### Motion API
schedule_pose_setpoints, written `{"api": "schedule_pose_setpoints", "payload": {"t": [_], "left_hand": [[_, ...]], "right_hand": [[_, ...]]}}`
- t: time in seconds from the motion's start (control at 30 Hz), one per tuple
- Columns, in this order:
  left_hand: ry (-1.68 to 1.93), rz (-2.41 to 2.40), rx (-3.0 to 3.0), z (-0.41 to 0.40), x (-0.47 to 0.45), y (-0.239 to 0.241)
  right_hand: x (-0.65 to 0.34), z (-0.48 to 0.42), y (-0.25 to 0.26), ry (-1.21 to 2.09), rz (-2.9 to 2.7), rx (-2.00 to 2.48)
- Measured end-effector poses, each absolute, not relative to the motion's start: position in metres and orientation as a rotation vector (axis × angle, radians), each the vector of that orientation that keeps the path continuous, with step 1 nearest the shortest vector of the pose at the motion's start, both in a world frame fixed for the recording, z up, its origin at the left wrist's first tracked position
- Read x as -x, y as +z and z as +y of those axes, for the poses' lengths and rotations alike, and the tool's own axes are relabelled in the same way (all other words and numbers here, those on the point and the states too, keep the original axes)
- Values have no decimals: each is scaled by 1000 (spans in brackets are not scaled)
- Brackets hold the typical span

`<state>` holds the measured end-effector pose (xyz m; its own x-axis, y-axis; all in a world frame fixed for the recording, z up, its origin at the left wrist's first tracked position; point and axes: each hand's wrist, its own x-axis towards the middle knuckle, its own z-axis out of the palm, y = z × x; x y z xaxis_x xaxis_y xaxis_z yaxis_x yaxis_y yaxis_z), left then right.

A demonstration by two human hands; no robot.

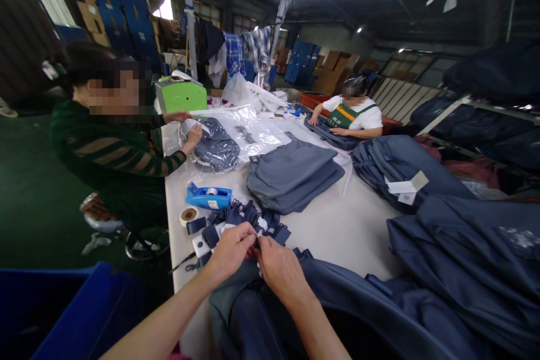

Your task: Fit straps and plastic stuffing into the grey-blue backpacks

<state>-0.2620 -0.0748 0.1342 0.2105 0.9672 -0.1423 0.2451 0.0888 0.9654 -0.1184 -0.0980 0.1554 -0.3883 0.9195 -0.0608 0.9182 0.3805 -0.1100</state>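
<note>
My left hand (234,248) and my right hand (279,265) meet above the near part of the table, thumbs and fingertips pinched together. Whatever small thing they grip is mostly covered by the fingers, and I cannot make it out. Beneath my wrists spreads a dark blue-grey bag (253,315), partly hidden by my forearms. Just beyond my fingers lies a heap of navy straps (240,215) with small white pieces among them. A blue tape dispenser (210,197) and a roll of tape (188,215) sit left of that heap.
Flat grey bags (295,171) lie stacked mid-table. More bags (476,253) pile up at right, one with white tags (407,187). At left a co-worker (113,140) handles a plastic-wrapped bag (215,143); another (354,112) works at the far side. A blue bin (54,315) stands lower left.
</note>
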Motion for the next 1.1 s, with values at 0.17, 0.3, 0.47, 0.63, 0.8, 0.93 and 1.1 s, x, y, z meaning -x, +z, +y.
{"api": "schedule_pose_setpoints", "payload": {"t": [0.17,0.3,0.47,0.63,0.8,0.93,1.1], "left_hand": [[768,1265,-1394,-78,262,133],[766,1276,-1418,-81,258,135],[758,1263,-1429,-85,254,133],[726,1280,-1420,-85,253,131],[606,1264,-1422,-89,259,123],[493,1286,-1599,-110,264,111],[377,1376,-1863,-134,254,102]], "right_hand": [[114,-103,149,232,-2586,1716],[115,-110,145,199,-2483,1762],[119,-115,132,91,-2337,1827],[116,-116,127,145,-2425,1805],[109,-117,131,213,-2499,1815],[107,-115,137,280,-2516,1867],[107,-115,145,354,-2585,1882]]}}
